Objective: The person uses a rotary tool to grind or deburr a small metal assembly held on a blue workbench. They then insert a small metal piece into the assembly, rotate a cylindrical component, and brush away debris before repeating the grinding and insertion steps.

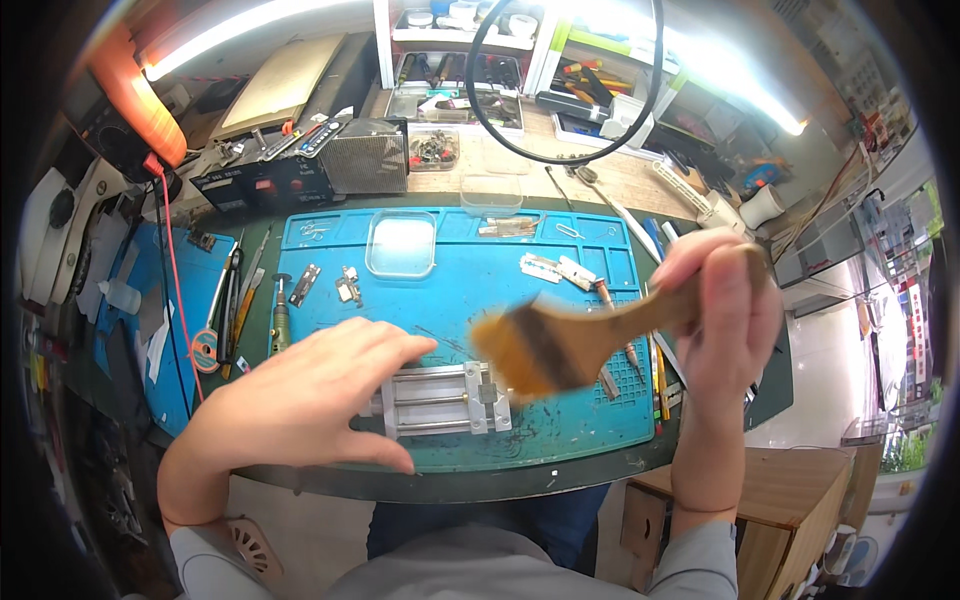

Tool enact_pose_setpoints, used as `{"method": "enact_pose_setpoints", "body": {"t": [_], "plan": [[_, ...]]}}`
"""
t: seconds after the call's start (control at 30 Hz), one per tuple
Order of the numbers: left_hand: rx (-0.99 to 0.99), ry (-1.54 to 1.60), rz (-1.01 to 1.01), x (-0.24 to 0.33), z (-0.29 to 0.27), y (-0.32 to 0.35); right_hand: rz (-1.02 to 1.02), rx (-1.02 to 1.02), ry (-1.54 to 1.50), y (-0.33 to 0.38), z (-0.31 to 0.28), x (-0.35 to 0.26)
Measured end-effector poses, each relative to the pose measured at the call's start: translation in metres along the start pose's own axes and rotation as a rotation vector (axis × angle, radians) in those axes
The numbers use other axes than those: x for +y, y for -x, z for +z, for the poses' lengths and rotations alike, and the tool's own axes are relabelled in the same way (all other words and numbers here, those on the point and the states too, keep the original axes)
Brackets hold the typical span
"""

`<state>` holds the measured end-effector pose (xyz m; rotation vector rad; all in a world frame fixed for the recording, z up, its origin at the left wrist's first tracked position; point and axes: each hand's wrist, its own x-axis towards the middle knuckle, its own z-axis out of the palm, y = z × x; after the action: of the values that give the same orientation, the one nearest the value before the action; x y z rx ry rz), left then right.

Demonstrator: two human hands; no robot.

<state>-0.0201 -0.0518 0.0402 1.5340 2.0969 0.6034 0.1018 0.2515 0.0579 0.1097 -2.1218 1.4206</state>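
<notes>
Cluttered blue mat [560,440] is carrying a metal clamp [445,400] near its front edge; the left hand [300,400] is resting spread there, the right hand [722,305] is pinching a brush [560,345], risking sweeping the razor blade [541,266] off.

i see a wooden-handled brush [580,335], blurred, bristles tan and pointing left; below it a metal clamp fixture [445,400] lies flat on the mat.

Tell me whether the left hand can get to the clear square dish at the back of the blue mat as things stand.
Probably yes. The left hand is open and holds nothing, and the mat between it and the clear dish looks bare apart from small metal parts off to the side.
</notes>
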Motion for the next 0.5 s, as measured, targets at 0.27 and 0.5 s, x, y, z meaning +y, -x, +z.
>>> {"method": "enact_pose_setpoints", "body": {"t": [0.27, 0.5], "plan": [[0.318, -0.089, -0.167, -0.002, -0.001, -0.009, -0.173, 0.309, 0.538, 0.007, -0.025, 0.014], [0.641, -0.034, 0.029, -0.006, 0.025, -0.025, -0.189, 0.243, 0.914, 0.032, -0.051, 0.018]]}}
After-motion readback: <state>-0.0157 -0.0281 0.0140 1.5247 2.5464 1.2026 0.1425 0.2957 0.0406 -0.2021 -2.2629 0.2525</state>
